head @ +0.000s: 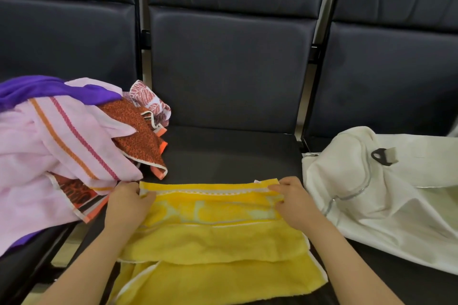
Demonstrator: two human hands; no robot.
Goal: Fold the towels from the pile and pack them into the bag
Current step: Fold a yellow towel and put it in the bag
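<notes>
Head view is showing a yellow towel (pixel 213 238) lying across the middle seat (pixel 223 151), its far edge doubled over, with a white-trimmed hem and a paler pattern band. The left hand (pixel 126 203) is pinching the far left corner and the right hand (pixel 295 203) the far right one, fingers (pixel 275 189) curled onto the hem. The towel's near end is running out of frame. A pile (pixel 62 143) of pink, purple and orange towels is sitting just left, a white bag (pixel 384 193) just right, both cut off.
</notes>
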